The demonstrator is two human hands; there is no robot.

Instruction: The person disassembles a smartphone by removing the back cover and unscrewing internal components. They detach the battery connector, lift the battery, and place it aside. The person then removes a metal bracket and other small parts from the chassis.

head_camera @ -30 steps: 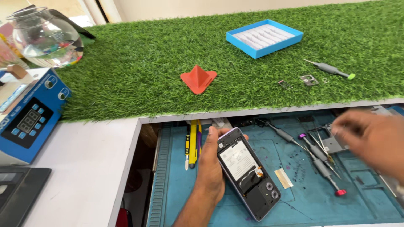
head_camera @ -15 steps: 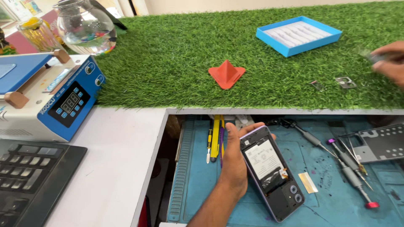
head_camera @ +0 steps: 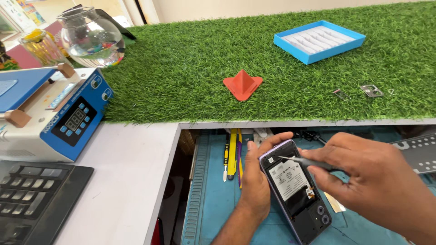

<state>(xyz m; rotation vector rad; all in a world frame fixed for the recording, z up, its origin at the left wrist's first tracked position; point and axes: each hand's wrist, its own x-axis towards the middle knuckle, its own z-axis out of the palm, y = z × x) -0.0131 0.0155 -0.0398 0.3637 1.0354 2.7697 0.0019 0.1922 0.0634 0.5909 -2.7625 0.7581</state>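
Phone opened on blue mat, tool at its top edge

Phone [head_camera: 295, 190] lies back-side up, back cover off, on the blue work mat [head_camera: 218, 213] in the recessed front part of the tabletop [head_camera: 127, 181]. Its white-labelled battery and dark inner boards are exposed; camera rings sit at its near end. Left hand [head_camera: 256, 181] wraps the phone's left edge, thumb along the side and fingertips curled over the far top corner, holding it steady. Right hand [head_camera: 372, 177] is closed in a narrow pinch around a slim screwdriver [head_camera: 304, 161]; the metal tip rests at the phone's upper area, just above the battery label.

Just left of the left hand, near the mat's far edge, yellow-handled tools [head_camera: 232, 152] lie side by side, pointing away from the viewer. A grey perforated plate [head_camera: 420, 152] sits on the mat toward the right edge.

Behind the recess, green artificial turf [head_camera: 190, 68] covers the far tabletop. On it: an orange pyramid-shaped piece [head_camera: 243, 84] near the middle, a blue tray [head_camera: 319, 41] with a white ribbed insert toward the far right, and small metal parts [head_camera: 371, 90] near the turf's front right edge.

At the left edge stands a blue-and-white heating machine [head_camera: 59, 118] with a small display and buttons. A dark keyboard [head_camera: 32, 199] lies at the near left corner. A glass bowl [head_camera: 92, 38] stands at the far left corner, a yellowish glass jar [head_camera: 40, 45] beside it.
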